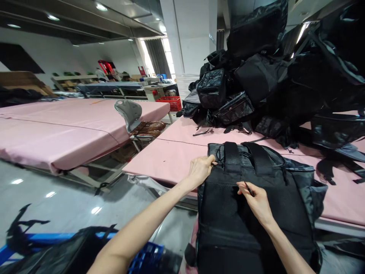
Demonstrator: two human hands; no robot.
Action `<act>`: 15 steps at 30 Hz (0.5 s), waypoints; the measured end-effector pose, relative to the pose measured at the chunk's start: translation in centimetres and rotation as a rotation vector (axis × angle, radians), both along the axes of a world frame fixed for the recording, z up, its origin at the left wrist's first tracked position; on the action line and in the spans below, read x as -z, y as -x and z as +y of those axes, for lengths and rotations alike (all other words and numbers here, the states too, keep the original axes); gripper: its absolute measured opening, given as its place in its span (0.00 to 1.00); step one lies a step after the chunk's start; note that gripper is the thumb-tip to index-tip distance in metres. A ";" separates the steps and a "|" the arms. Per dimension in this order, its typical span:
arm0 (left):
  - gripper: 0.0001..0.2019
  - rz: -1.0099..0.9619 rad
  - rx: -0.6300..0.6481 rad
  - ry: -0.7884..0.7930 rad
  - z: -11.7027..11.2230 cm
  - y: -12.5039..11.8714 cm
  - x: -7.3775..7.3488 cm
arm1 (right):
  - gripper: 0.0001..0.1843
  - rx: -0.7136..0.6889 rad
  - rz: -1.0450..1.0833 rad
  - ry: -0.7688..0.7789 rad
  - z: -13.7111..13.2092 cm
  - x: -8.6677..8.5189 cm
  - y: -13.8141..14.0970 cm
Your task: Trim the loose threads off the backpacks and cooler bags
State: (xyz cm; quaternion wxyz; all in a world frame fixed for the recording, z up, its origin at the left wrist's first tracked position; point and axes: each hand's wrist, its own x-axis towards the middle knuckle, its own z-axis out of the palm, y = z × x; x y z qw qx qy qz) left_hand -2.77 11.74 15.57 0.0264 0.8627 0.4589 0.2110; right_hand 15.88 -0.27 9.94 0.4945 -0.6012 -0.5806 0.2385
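A black backpack (pixel 228 228) with patterned dark grey sides leans on the pink table's front edge, its padded straps (pixel 261 160) at the top. My left hand (pixel 201 170) is closed on the backpack's upper left corner, pinching its edge. Over the back panel, my right hand (pixel 256 199) is closed around a thin dark pointed tool (pixel 249 189), mostly hidden by the fingers. Whether its tip touches the fabric, I cannot tell.
Many black bags (pixel 212 89) are heaped on the pink table (pixel 159 163). A grey chair (pixel 129 114) stands between it and another pink table (pixel 71 129). At lower left, a black bag (pixel 71 251) lies by a blue crate (pixel 148 257). A white pillar (pixel 194 38) rises behind.
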 end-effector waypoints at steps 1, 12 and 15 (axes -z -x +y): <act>0.10 -0.064 -0.057 0.041 0.2 0.1 0.2 | 0.16 -0.002 -0.011 0.000 -0.1 0.0 0.0; 0.13 -0.137 -0.045 0.449 2.2 0.5 -1.1 | 0.17 0.108 -0.273 -0.088 -0.8 -0.5 -0.7; 0.09 -0.436 0.042 0.735 1.9 0.7 -0.9 | 0.23 0.193 -0.411 -0.073 -1.3 -1.3 -0.3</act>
